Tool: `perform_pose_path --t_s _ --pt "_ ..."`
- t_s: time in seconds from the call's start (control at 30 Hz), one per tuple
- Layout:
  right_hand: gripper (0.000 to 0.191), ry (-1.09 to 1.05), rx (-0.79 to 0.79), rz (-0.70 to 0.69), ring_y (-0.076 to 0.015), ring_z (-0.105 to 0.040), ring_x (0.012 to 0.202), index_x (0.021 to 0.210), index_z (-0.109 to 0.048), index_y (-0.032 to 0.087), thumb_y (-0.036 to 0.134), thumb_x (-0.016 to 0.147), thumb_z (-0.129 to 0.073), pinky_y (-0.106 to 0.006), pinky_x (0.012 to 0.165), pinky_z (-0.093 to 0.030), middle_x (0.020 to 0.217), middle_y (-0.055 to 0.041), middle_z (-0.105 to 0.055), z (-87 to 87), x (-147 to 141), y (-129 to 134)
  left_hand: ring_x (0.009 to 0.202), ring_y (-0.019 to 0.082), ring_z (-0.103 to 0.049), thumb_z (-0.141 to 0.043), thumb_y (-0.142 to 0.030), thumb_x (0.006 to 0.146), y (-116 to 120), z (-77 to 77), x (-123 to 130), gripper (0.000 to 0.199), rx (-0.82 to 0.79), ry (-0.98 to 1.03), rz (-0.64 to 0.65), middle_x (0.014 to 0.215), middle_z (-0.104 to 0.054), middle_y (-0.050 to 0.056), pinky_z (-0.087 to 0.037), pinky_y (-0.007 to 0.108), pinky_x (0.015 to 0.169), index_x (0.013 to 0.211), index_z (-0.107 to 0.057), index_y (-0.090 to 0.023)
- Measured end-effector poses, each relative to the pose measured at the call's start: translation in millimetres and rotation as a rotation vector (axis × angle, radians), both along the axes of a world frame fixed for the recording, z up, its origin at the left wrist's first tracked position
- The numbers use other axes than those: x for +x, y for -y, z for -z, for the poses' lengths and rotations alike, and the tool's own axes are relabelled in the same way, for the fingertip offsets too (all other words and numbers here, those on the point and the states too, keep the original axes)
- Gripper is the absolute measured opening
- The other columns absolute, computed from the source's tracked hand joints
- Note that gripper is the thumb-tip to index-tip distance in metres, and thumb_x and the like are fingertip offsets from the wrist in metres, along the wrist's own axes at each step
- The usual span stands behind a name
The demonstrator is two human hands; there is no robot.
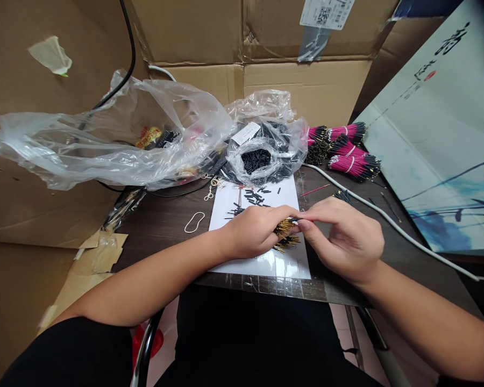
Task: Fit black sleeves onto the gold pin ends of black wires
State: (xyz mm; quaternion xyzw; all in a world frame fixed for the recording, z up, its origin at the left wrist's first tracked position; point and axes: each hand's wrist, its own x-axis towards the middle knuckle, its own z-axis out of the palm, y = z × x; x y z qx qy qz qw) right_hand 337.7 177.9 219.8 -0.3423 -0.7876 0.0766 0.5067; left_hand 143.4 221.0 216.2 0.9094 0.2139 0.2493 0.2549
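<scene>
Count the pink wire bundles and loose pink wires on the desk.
Pink wire bundles: 4
Loose pink wire: 1
Total: 5

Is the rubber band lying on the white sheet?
No, the rubber band lies on the dark table, left of the white sheet.
</scene>
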Motion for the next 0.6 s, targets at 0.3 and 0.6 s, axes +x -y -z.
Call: perform_pose_path --t_s 0.3,0.6 --pt "0.019 0.084 -0.060 0.018 -0.0117 -0.061 0.071 0.093 -0.065 0.021 0.012 0.077 -0.067 -0.028 0.070 -0.050 0.080 -0.0007 -0.068 -7.5 2.8 -3.9 0.075 0.013 -0.062 -0.050 -0.043 0.093 0.0 -4.4 0.8 0.034 -0.156 0.027 0.018 0.093 -0.067 0.004 -0.043 0.022 0.067 0.113 -0.056 -0.016" --pt "0.017 0.065 -0.087 0.062 -0.0113 -0.061 0.069 0.090 -0.065 0.021 0.011 0.075 -0.068 -0.027 0.067 -0.049 0.079 0.0000 -0.069 -8.5 0.7 -2.2 0.068 0.012 -0.056 -0.059 -0.048 0.086 3.7 -6.2 1.5 0.041 -0.240 0.066 -0.001 0.084 -0.062 0.002 -0.041 0.024 0.064 0.111 -0.050 -0.016"
